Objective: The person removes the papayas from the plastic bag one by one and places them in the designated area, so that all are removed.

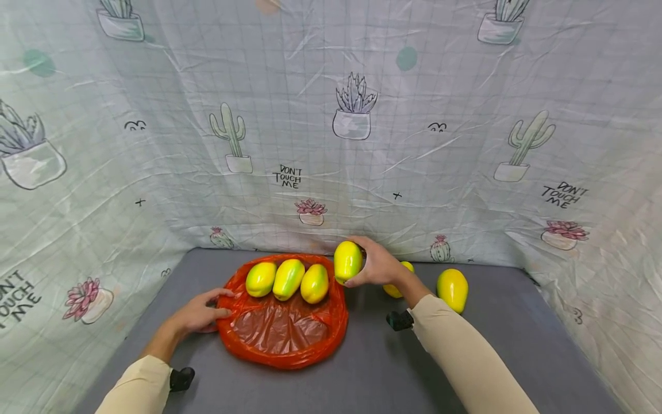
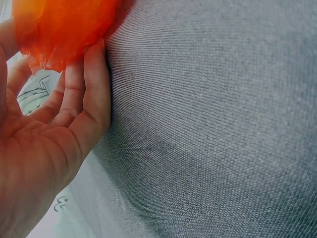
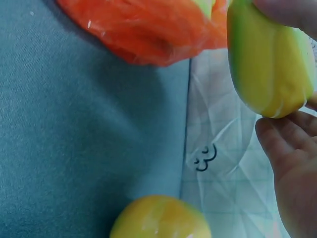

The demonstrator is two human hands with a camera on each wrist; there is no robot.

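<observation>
My right hand (image 1: pixel 376 263) holds a yellow-green fruit (image 1: pixel 348 262), oval with soft lengthwise ridges, just right of the red plastic bag's rim. In the right wrist view, fingertips support this fruit (image 3: pixel 270 64) at one end and the thumb lies at the other. The red plastic bag (image 1: pixel 289 361) lies wide open on the table, its rim rolled into a ring. Three similar fruits (image 1: pixel 288 279) sit side by side toward its far edge. My left hand (image 1: pixel 199 312) grips the bag's left side; in the left wrist view, thumb and fingers lie around the orange-red plastic (image 2: pixel 64 29).
Two more yellow fruits lie on the grey table (image 1: pixel 372 374): one (image 1: pixel 392 290) partly hidden behind my right forearm, another (image 1: pixel 452 290) farther right. A printed cloth (image 1: pixel 310 144) with cactus drawings hangs behind the table and along both sides.
</observation>
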